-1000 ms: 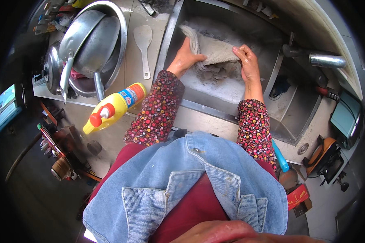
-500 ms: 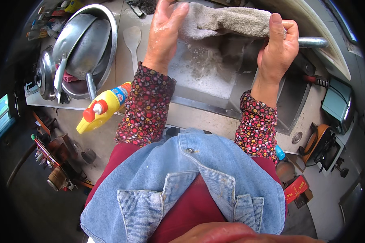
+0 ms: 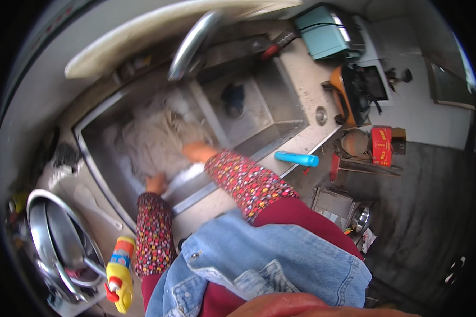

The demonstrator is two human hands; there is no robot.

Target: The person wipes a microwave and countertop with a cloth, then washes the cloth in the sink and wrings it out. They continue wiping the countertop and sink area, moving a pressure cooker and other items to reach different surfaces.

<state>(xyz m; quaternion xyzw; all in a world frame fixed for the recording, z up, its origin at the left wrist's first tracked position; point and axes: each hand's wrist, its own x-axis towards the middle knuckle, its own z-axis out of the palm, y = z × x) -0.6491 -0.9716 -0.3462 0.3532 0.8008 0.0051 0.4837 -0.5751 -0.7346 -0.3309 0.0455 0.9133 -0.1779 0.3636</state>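
Note:
A wet grey terry towel lies bunched in the left basin of a steel sink, with white suds around it. At the towel's near edge, my left hand is closed into the fabric, and its fingers are partly buried. My right hand grips the towel's right side, knuckles up; both hands are a little smeared by motion. Over the far side of the sink reaches a chrome faucet. The right basin holds a dark patch or rag that I cannot make out clearly.
To the left stand a metal bowl with pans, a pale spatula and a yellow bottle. On the right counter edge lies a blue tube. Farther right are an orange appliance and a teal oven.
The towel has gone from stretched between my raised hands down into the left basin, with both hands lowered onto it. My view has turned to the right.

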